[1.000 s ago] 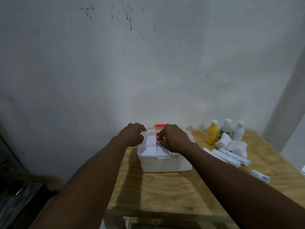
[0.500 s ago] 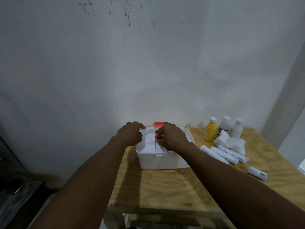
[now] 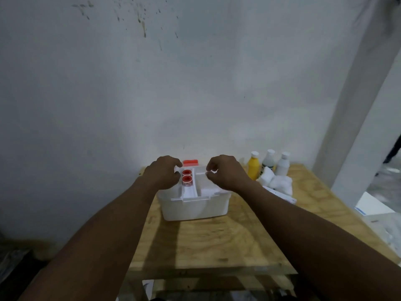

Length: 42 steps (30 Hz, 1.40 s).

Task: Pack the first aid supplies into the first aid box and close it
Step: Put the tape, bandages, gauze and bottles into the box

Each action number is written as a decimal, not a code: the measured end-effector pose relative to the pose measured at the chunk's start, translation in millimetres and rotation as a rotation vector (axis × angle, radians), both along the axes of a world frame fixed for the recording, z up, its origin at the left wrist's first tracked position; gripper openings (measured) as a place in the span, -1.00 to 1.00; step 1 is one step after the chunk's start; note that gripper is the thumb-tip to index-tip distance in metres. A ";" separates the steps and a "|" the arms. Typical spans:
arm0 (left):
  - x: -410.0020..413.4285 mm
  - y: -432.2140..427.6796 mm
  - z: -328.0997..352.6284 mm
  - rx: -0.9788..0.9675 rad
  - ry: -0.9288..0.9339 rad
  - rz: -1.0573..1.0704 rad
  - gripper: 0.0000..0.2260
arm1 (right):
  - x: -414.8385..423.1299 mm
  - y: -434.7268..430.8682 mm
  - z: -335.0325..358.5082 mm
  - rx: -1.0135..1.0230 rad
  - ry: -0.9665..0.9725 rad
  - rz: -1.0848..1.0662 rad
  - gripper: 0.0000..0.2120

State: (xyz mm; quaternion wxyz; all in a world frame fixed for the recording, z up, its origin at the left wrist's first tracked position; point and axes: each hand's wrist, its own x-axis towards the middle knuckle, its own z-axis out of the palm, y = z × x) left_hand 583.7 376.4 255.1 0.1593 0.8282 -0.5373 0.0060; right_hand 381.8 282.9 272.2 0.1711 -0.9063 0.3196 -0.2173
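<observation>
Step in hand: as I judge it, settling the inner tray (image 3: 191, 193) in the top of the first aid box (image 3: 195, 208) — packing is barely begun.
Box: white, open, on the counter (image 3: 217, 240) near the wall; its red latch (image 3: 190, 163) shows at the far edge.
In the tray: two red-cored tape rolls (image 3: 186, 176), one behind the other, in the middle slot.
Left hand (image 3: 161, 173): fingers curled over the tray's left far corner, touching it; a firm grip I cannot tell.
Right hand (image 3: 225, 172): fingertips pinched together on the tray's right far rim.
Still outside: a yellow bottle (image 3: 253, 166), two white bottles (image 3: 275, 162), cotton wads (image 3: 275, 181) and a wrapped roll (image 3: 280, 194), all right of the box.
Doing it well: press both sides down evenly — a tilted tray could jam or tip the tapes. If the bottles belong underneath, lift the tray level first.
</observation>
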 end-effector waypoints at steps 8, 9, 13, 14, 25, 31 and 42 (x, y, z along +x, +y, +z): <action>-14.0 5.8 -11.1 -0.121 0.074 0.043 -0.62 | -76.5 -46.7 -11.6 0.023 0.227 -0.255 -0.78; -13.6 8.2 -14.4 -0.151 0.103 0.057 -0.61 | -89.0 -53.1 -16.3 0.043 0.304 -0.295 -0.76; -12.9 20.0 -25.4 -0.291 0.300 0.158 -0.57 | -137.7 -58.8 -31.9 0.067 0.498 -0.420 -0.80; -13.5 22.5 -26.5 -0.316 0.365 0.192 -0.56 | -147.3 -54.6 -33.9 0.061 0.515 -0.457 -0.79; -12.2 28.3 -36.2 -0.405 0.661 0.378 -0.57 | -152.7 -37.2 -39.5 0.086 0.511 -0.545 -0.76; -22.6 28.3 -33.9 -0.436 0.682 0.402 -0.58 | -62.6 -15.0 27.1 0.105 0.037 -0.330 -0.87; -15.8 26.0 -38.3 -0.555 0.959 0.393 -0.62 | 56.6 48.1 -1.9 0.143 0.050 -0.078 -0.83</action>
